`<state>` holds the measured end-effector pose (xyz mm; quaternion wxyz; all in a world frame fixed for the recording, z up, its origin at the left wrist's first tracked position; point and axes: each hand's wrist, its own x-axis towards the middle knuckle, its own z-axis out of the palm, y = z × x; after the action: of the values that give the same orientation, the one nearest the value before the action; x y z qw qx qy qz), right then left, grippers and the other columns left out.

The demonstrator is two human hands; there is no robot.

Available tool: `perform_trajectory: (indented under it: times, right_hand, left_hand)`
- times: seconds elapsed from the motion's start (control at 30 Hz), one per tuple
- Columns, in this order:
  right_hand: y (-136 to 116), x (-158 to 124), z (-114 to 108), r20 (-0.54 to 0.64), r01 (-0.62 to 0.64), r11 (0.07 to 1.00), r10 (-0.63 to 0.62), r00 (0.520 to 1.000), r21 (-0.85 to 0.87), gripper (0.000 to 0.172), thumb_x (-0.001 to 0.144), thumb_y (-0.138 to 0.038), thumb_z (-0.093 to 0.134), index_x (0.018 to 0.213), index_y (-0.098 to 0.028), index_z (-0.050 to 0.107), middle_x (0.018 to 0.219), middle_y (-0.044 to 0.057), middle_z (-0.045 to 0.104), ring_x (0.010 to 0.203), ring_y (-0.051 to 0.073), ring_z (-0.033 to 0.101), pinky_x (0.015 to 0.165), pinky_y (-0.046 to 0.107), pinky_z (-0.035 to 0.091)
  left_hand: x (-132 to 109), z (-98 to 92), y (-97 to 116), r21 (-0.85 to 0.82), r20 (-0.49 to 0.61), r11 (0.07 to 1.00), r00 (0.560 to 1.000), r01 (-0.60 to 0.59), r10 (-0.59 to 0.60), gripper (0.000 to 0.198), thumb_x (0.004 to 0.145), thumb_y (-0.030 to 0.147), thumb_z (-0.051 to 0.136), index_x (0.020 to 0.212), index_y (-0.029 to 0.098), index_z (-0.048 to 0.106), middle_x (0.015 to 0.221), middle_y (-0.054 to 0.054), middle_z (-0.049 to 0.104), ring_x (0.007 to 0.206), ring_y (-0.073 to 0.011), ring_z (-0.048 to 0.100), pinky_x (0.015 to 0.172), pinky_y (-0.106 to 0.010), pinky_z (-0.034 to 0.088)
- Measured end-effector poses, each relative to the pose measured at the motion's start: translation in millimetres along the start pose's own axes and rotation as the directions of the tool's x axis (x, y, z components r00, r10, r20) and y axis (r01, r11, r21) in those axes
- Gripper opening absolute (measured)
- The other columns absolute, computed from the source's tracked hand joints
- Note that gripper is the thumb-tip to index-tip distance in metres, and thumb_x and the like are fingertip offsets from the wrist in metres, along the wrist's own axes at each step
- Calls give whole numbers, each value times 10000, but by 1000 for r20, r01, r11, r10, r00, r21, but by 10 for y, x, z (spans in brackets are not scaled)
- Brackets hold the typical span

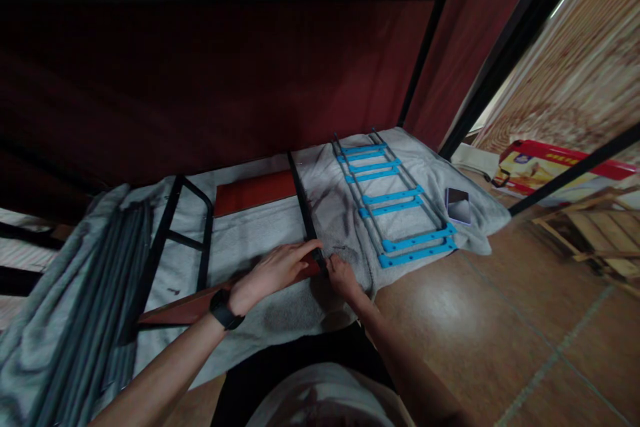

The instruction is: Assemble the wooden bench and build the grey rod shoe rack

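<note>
Left hand, right hand on rust-red strip

Both hands on black frame

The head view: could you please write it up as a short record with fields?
Surface: grey towel spread on a brown tiled floor
Left hand: black wristwatch on the wrist, lying flat on a red-brown panel
Right hand: at the near end of a black metal bar, grip hidden
Right of bar: blue plastic connectors in a row, smartphone
Far left: bundle of grey rods
Far right: red and yellow box
</note>
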<state>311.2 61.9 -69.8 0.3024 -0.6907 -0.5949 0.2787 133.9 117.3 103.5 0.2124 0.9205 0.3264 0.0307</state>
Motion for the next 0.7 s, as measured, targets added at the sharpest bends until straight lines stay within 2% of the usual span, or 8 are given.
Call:
perform_trajectory:
  times: [0.07, 0.2, 0.33, 0.43, 0.5, 0.6, 0.7]
  right_hand:
    - [21, -6, -4, -16, 14, 1000, -14, 1000, 9, 207, 928, -209, 415, 941, -186, 621, 888, 72, 667, 755, 179, 609, 677, 271, 428]
    - [66, -1, 2, 16, -20, 992, 18, 1000, 124, 206, 929, -234, 393, 917, -202, 596, 799, 25, 649, 756, 176, 620, 657, 261, 450]
    - [38, 10, 14, 15, -35, 999, 35, 999, 14, 240, 951, -242, 385, 916, -197, 618, 794, 47, 658, 739, 179, 617, 660, 267, 428]
    - [20, 17, -7, 47, 24, 998, -22, 999, -63, 228, 935, -212, 423, 892, -199, 647, 860, 75, 679, 777, 183, 626, 690, 271, 421]
    - [30, 22, -27, 68, 25, 999, -22, 997, -42, 207, 925, -213, 439, 913, -202, 646, 892, 70, 688, 789, 180, 633, 686, 262, 426]
    - [60, 32, -41, 82, -66, 996, 62, 995, 58, 228, 945, -245, 394, 958, -191, 615, 828, 38, 686, 743, 163, 638, 654, 240, 440]
    - [62, 44, -27, 88, -65, 998, 64, 994, 13, 214, 935, -219, 402, 971, -180, 609, 824, 33, 692, 768, 162, 648, 671, 234, 447]
  left_hand:
    - [-5, -25, 15, 3, 4, 1000, 1000, 5, -5, 553, 908, 162, 500, 1427, 329, 401, 1277, -17, 646, 1145, -208, 618, 998, -343, 466]
    - [7, -57, 55, -11, 27, 1000, 1000, 2, -2, 537, 902, 161, 504, 1410, 317, 424, 1272, -20, 651, 1138, -207, 624, 974, -331, 475]
    - [23, -30, 37, -39, 21, 999, 1000, -14, 15, 520, 899, 169, 509, 1394, 311, 443, 1247, -26, 663, 1109, -207, 638, 948, -319, 482]
    - [15, 0, 2, -44, -8, 999, 1000, -24, 24, 513, 904, 187, 507, 1398, 310, 443, 1252, -29, 659, 1117, -204, 631, 954, -314, 476]
    - [5, 8, -11, -48, -12, 998, 999, -31, 31, 506, 908, 197, 507, 1397, 313, 445, 1240, -26, 662, 1105, -200, 632, 937, -304, 479]
    - [-5, 14, -5, -57, -17, 998, 999, -36, 35, 487, 917, 221, 511, 1391, 316, 453, 1207, -24, 671, 1078, -200, 637, 911, -296, 479]
    - [-2, 37, 13, -55, -17, 998, 999, -35, 34, 465, 922, 241, 519, 1378, 315, 465, 1183, -25, 674, 1062, -201, 637, 896, -293, 477]
